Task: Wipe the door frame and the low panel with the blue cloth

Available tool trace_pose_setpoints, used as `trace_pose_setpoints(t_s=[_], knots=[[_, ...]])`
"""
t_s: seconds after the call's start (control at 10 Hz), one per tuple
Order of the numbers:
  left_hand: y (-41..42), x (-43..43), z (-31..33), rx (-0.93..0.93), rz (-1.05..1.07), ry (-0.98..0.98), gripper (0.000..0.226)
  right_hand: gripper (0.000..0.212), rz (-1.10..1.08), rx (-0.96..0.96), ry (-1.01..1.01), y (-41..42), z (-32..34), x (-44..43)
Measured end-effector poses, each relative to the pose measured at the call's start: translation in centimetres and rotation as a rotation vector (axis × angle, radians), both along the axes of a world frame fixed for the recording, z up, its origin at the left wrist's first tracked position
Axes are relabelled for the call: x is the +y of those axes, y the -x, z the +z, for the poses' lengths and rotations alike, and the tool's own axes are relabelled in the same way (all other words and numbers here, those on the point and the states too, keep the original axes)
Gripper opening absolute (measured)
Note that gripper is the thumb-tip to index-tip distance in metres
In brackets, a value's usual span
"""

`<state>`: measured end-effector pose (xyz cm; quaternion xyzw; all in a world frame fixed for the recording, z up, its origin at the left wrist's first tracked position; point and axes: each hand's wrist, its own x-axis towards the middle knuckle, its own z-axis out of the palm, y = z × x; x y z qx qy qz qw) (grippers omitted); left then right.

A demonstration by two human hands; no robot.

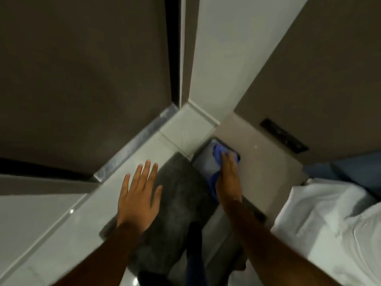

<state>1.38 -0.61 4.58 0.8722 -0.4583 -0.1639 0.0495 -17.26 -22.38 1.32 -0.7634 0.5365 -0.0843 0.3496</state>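
My right hand [229, 178] presses the crumpled blue cloth [216, 159] against a low panel [266, 159], a beige surface near the floor with a dark-rimmed reflective strip at its base. The cloth shows above and to the left of my fingers. My left hand [138, 195] hovers open with fingers spread over the floor and the dark mat, holding nothing. The pale door frame [214, 58] rises from the corner just beyond the cloth, next to a dark brown door [82, 79].
A dark grey mat [177, 203] lies on the light tiled floor [68, 230]. A metal threshold strip [136, 141] runs under the door. White bedding [334, 230] fills the lower right. A black slot [283, 134] sits in the wall panel above.
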Motion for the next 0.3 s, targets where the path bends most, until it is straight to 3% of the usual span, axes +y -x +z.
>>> trace_pose_setpoints(t_s=[0.1,0.3], knots=[[2.2,-1.8,-4.6,0.015,-0.003,-0.059,0.074,0.062,0.003,0.074,-0.063,-0.3,-4.9,-4.1],[2.5,-2.3,-5.0,0.012,0.062,-0.089,0.075,0.078,0.248,0.229,-0.076,-2.7,-8.0,-3.3]])
